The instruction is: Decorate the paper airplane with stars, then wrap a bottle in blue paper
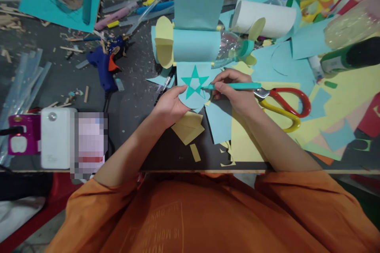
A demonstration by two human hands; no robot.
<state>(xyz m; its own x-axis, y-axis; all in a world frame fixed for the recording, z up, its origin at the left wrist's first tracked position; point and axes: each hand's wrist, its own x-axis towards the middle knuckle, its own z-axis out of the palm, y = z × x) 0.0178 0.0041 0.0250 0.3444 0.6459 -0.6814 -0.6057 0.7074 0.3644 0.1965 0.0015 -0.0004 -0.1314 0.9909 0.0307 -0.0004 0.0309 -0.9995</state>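
"Where's that starred paper flap [194, 83]?"
"Over the counter [133, 75]; left hand [173, 105] pinching its edge, right hand [236, 94] gripping a teal marker [246, 85]."
"Delicate?"
"Probably light, easily creased; best held by the rim."

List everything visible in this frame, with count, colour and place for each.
Paper flap: one, light blue, between the hands
Stars: two, green, on that flap and upper right
Marker: one, teal, in the right hand
Wrapped bottle: one, clear and light blue, beyond the flap
Scissors: one pair, red and yellow handles, right
Glue gun: one, blue, left
Glue sticks: several, clear, left
Tube: one, white, upper right
Boxes: two, white and magenta, lower left
Paper sheets: many, mainly blue and yellow, mostly right
Table: one, dark grey, underneath
Small clutter: uncountable, mixed, throughout
Shirt: one, orange, bottom
Left hand: one, bare, fingers on the flap
Right hand: one, bare, fingers around the marker
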